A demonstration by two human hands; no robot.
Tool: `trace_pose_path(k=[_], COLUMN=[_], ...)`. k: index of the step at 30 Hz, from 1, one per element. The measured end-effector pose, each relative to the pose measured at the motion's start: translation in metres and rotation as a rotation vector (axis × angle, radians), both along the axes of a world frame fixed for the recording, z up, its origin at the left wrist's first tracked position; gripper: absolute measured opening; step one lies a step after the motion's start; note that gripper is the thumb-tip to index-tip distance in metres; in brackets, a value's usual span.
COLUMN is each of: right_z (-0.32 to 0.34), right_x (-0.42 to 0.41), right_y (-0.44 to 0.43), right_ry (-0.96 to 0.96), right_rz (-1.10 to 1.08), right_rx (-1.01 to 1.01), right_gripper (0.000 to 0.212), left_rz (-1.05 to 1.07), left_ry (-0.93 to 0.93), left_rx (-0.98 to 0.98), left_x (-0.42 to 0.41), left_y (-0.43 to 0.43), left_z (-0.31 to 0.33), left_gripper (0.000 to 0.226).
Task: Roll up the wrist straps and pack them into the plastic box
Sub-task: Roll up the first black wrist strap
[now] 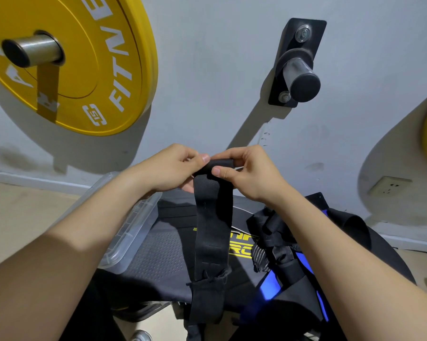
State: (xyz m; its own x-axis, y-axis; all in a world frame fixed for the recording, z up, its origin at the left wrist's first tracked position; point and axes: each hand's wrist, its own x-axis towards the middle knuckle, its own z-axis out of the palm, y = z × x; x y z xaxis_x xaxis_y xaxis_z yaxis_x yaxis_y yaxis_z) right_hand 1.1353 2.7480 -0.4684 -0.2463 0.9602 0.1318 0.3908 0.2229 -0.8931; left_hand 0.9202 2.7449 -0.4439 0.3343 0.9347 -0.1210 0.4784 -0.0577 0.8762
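**Squarely between both hands, the strap hung lengthwise toward the body**

The wrist strap (212,230) was held up in the air by its far end, where a small tight roll (221,163) lay crosswise between the left hand (173,168) and the right hand (246,173). Both hands pinched that roll from its two ends, thumbs on the near side and fingers curled behind it, so neither was free. From the roll the strap's long axis ran straight down and back toward the person, and its frayed tail dangled past the near edge of the desk (163,254). The roll's axis therefore ran left to right, at a right angle to the unrolled length. Winding on would probably mean turning the roll down along that length, both hands being equally near.

The plastic box (133,232) sat on the desk to the left, partly under the left forearm, with nothing plainly visible inside. It lay nearer the left hand, which seemed the likelier one to drop the finished roll in. A heap of other black straps (281,242) lay on the desk's right side, apart from the box.
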Motion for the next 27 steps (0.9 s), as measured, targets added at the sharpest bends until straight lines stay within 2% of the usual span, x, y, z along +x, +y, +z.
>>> trace_pose_path(k=[2, 4, 6, 9, 13, 15, 17, 19, 21, 25, 27], right_z=[0.0, 0.001, 0.005, 0.009, 0.01, 0.008, 0.005, 0.005, 0.007, 0.007, 0.005], right_x=[-0.002, -0.002, 0.0, 0.003, 0.003, 0.002, 0.002, 0.002, 0.005, 0.007, 0.005], right_y=[0.0, -0.002, -0.004, -0.006, -0.003, -0.003, -0.004, -0.003, -0.002, -0.002, -0.003], right_ry=[0.001, 0.028, 0.115, 0.153, 0.216, 0.24, 0.24, 0.247, 0.256, 0.133, 0.104], right_rz=[-0.028, -0.028, 0.014, 0.058, 0.01, -0.017, -0.02, -0.005, -0.006, 0.014, -0.022], right_rx=[0.025, 0.026, -0.051, -0.175, -0.128, -0.082, -0.035, -0.013, -0.034, -0.05, -0.003], right_gripper=[0.025, 0.022, 0.019, 0.032, 0.017, 0.019, 0.02, 0.022, 0.022, 0.02, 0.02], left_rz=[-0.008, 0.024, 0.025, 0.037, 0.044, 0.005, -0.025, 0.045, 0.107, 0.092, 0.046], left_ry=[-0.002, -0.086, -0.172, -0.264, -0.335, -0.324, -0.286, -0.311, -0.351, -0.279, -0.238], left_rx=[-0.048, -0.058, -0.093, -0.112, -0.167, -0.211, -0.189, -0.137, -0.088, 0.035, 0.013], left_x=[0.0, -0.002, -0.004, -0.003, 0.001, 0.0, -0.001, -0.001, -0.001, -0.002, -0.003], left_y=[0.0, 0.001, 0.001, -0.001, -0.002, -0.003, -0.003, -0.002, -0.001, 0.002, 0.002], left_z=[-0.001, 0.0, 0.002, 0.002, 0.005, 0.006, 0.007, 0.008, 0.008, 0.004, 0.004], left_gripper=[0.034, 0.026, 0.02, 0.016, 0.025, 0.033, 0.029, 0.016, 0.019, 0.022, 0.015])
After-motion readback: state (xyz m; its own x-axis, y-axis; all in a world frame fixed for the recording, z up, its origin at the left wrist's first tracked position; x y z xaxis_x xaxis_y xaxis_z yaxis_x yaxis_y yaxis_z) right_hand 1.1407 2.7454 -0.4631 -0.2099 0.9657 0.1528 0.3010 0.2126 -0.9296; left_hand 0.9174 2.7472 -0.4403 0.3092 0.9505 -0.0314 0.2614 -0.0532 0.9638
